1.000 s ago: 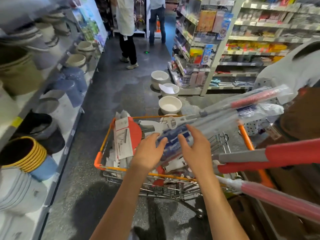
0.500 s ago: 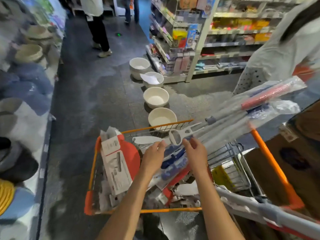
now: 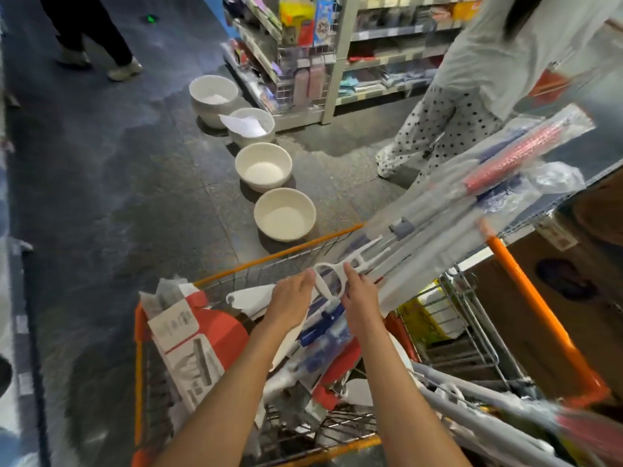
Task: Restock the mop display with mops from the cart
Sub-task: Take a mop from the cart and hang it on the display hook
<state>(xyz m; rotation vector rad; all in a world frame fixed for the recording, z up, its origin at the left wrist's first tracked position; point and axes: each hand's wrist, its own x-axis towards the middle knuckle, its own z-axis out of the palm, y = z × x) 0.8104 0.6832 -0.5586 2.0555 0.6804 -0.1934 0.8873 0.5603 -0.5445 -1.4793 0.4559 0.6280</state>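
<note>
An orange wire cart stands in front of me, filled with packaged goods. A bundle of plastic-wrapped mops lies slanted across it, the red-sleeved ends sticking out past the cart's right side. A white loop handle sits at the bundle's lower end. My left hand rests on the wrapping just left of the loop, fingers straight. My right hand lies along the loop's right side, fingers extended. More wrapped mop poles lie at the lower right.
A red-and-white box stands in the cart's left side. Several white bowls sit in a row on the floor ahead. A person in dotted trousers stands close on the right by a shelf. A cardboard box flanks the cart.
Both hands have slid forward along the mop bundle to the white loop handle. The view has dropped toward the cart, and the person on the right is now nearer.
</note>
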